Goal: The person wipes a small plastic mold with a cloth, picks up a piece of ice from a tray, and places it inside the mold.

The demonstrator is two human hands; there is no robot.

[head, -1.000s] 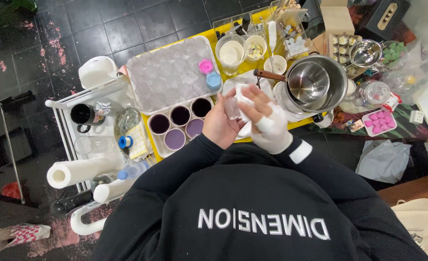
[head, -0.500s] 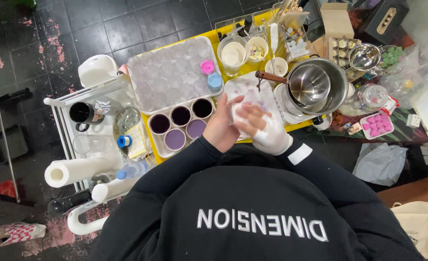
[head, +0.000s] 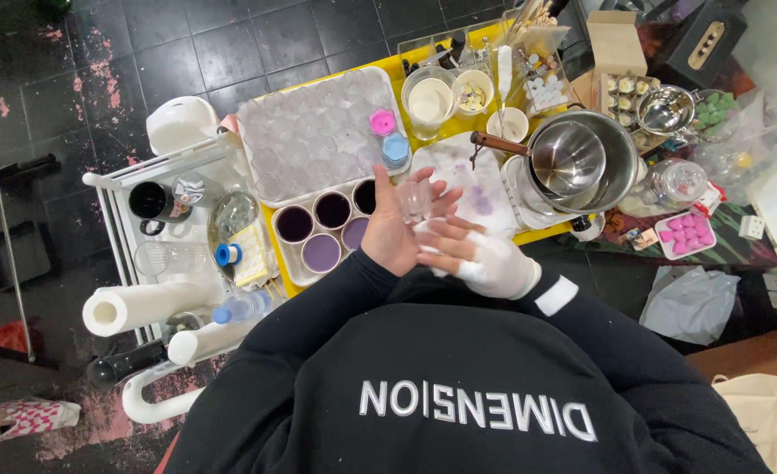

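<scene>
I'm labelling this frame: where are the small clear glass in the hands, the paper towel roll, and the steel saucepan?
small clear glass (head: pixel 414 201), head view, on its side wall.
paper towel roll (head: pixel 143 307), head view, on its white side.
steel saucepan (head: pixel 565 159), head view, on its inner bottom.

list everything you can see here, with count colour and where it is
small glass: 1, clear, in left hand
white tissue: 1, between the hands
cups of wax: 5, dark and light purple, tray left of hands
ice-like tray: 1, clear, far left on yellow table
steel pot: 1, silver, right of hands
stained paper: 1, white with purple spots, beyond hands
paper roll: 1, white, on cart at left
pink mould: 1, far right
left hand: bare, holding glass
right hand: bandaged white, on tissue
</scene>
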